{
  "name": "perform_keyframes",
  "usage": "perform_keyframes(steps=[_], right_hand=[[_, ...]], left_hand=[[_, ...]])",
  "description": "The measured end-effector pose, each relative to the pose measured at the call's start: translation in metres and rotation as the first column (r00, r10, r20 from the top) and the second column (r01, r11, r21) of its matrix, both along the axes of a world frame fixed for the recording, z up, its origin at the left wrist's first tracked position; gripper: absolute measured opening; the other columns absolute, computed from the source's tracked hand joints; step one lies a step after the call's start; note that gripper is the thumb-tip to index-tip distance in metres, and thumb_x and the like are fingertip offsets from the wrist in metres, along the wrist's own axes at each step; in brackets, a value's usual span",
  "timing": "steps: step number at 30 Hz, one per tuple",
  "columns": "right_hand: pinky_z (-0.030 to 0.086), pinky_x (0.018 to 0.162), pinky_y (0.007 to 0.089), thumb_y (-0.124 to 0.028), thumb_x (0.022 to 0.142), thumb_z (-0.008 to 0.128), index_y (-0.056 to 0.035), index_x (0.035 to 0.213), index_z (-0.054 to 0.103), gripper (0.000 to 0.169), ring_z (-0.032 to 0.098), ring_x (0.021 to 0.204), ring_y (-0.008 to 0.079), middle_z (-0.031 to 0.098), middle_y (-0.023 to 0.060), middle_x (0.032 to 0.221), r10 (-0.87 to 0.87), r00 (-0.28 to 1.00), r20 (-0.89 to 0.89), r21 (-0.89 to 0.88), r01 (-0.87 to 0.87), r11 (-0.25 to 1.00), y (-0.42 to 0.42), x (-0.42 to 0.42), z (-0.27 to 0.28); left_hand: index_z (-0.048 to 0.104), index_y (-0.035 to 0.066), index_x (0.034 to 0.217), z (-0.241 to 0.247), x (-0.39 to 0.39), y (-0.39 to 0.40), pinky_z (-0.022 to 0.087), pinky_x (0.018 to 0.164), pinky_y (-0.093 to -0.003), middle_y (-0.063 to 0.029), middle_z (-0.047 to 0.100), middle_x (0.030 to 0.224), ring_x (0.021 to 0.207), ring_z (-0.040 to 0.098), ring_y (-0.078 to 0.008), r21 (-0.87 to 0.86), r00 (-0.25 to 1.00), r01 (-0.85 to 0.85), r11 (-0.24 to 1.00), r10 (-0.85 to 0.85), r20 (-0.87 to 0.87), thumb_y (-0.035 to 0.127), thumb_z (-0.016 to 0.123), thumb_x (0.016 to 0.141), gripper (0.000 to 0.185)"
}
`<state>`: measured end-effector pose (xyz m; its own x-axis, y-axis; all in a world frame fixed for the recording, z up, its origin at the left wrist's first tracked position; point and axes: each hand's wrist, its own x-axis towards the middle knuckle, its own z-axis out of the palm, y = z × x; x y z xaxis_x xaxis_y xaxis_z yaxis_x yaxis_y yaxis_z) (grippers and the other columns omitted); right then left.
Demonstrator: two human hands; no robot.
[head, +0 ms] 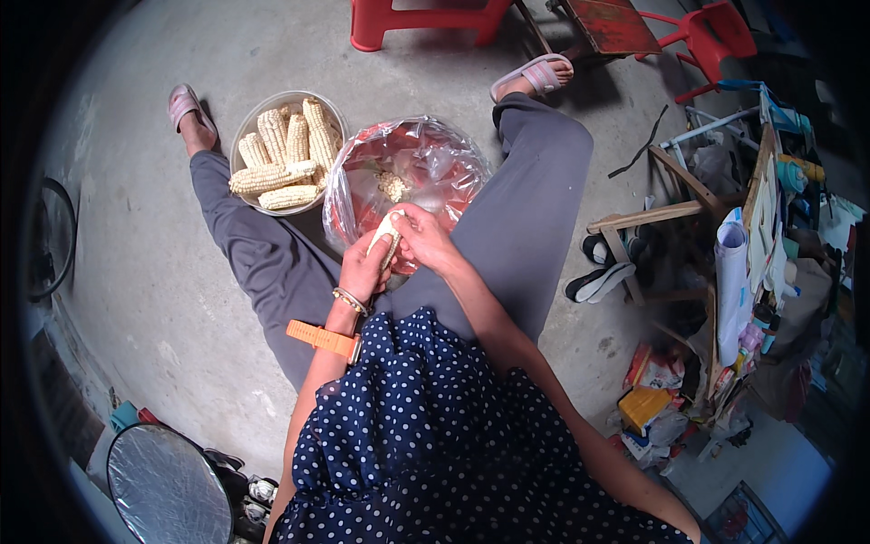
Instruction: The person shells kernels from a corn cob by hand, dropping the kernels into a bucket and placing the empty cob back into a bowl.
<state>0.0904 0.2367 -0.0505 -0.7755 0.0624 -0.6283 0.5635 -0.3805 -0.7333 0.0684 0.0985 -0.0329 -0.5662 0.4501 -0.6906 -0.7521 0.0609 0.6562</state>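
My left hand [364, 268] grips the lower part of a pale corn cob [386, 243], its thumb lying along the kernels. At the cob's upper end, my right hand [427, 238] has its thumb and fingers closed around the tip. Both hands are over the near rim of a red basin lined with a clear plastic bag [452, 160]. Loose corn kernels [392, 185] lie in a small heap inside the bag. Left of it stands a round tub [239, 146] holding several whole dried corn cobs [273, 178]. My fingers hide part of the held cob.
A red plastic stool [431, 19] and a red chair [714, 47] stand ahead on the concrete floor [136, 272]. To the right, a cluttered wooden table [754, 183] has shoes [598, 280] beneath it. A round foil-covered object [170, 483] is at lower left.
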Motion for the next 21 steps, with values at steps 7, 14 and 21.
perform_keyframes(steps=[7,14,21], right_hand=[[0.033,0.039,0.0184,-0.018,0.094,0.046,-0.0021,0.107,0.052,0.021,0.040,0.047,0.0038,0.048,-0.0001,0.067,-0.025,0.998,0.054,-0.034,0.026,0.999,0.000,-0.001,-0.008],[0.035,0.037,0.0180,-0.022,0.092,0.051,-0.0018,0.098,0.055,0.022,0.043,0.044,0.0030,0.053,0.0006,0.066,-0.170,0.985,0.002,-0.096,0.169,0.981,-0.001,-0.001,0.001],[0.037,0.041,0.0169,-0.015,0.088,0.057,0.0006,0.096,0.058,0.017,0.045,0.049,0.0026,0.056,0.0002,0.070,0.030,0.993,-0.115,0.040,-0.025,0.999,0.006,0.003,-0.004]], left_hand=[[0.056,0.001,0.108,-0.017,0.004,-0.002,0.033,0.042,-0.0172,0.0037,0.056,0.073,0.050,0.043,-0.0023,-0.104,0.931,0.083,0.991,-0.114,-0.348,0.022,0.052,0.090,0.028],[0.054,-0.001,0.113,-0.011,0.004,0.000,0.041,0.058,-0.0176,0.0007,0.059,0.086,0.069,0.051,-0.0038,-0.177,0.895,0.037,0.984,-0.111,-0.431,0.018,0.056,0.088,0.031],[0.053,-0.001,0.116,-0.008,0.002,-0.001,0.044,0.073,-0.0200,-0.0038,0.061,0.097,0.084,0.054,-0.0068,-0.123,0.891,0.060,0.991,-0.109,-0.440,0.016,0.055,0.088,0.033]])
